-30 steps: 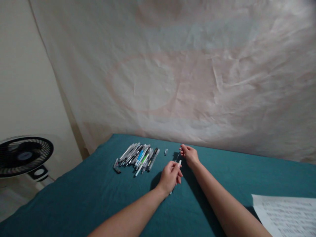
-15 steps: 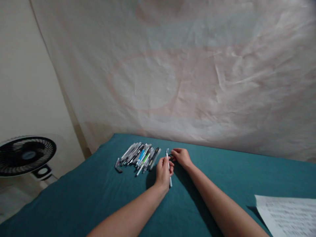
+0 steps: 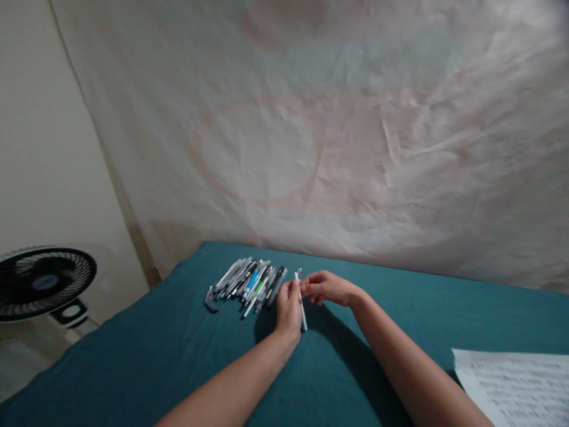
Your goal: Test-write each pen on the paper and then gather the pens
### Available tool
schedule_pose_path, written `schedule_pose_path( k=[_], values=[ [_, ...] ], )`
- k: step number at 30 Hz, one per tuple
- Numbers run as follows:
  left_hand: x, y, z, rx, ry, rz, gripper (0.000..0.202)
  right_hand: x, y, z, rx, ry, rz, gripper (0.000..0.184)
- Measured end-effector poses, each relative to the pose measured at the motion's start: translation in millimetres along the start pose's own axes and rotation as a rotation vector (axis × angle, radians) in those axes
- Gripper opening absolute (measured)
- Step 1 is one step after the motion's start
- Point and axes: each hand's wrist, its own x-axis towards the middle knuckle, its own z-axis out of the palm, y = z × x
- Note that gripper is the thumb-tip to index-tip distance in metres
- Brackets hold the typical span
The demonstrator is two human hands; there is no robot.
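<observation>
A slim white pen [image 3: 303,316] stands nearly lengthwise between my hands, over the green cloth. My left hand [image 3: 288,309] is closed around it, thumb along its upper part. From the right side, my right hand [image 3: 331,288] reaches in with bent fingers, and its fingertips pinch at the pen near my left thumb. Just beyond the pen's upper end shows a small clear and dark piece [image 3: 300,272], too small to make out. Left of my left hand lies a pile of pens [image 3: 249,284], mostly clear, grey and black, with blue and green ones among them.
A green cloth [image 3: 178,356] covers the table. A dark, bent, partly clear item [image 3: 210,300] lies at the pile's left edge. A sheet of written paper [image 3: 511,379] is at the lower right. A black fan [image 3: 44,283] stands left; a hanging sheet [image 3: 355,148] closes off the back.
My right hand has come in closer and turned, its fingertips moving from beyond the pen onto it. My left hand has shifted slightly left, still holding the pen.
</observation>
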Motion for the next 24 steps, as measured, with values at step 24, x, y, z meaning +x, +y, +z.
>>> schedule_pose_path(
  k=[24],
  values=[
    [36.8,33.5,-43.2,1.711,-0.112,0.447,0.019,34.1,41.5,15.0,-0.387,0.624,0.043,0.031]
  ],
)
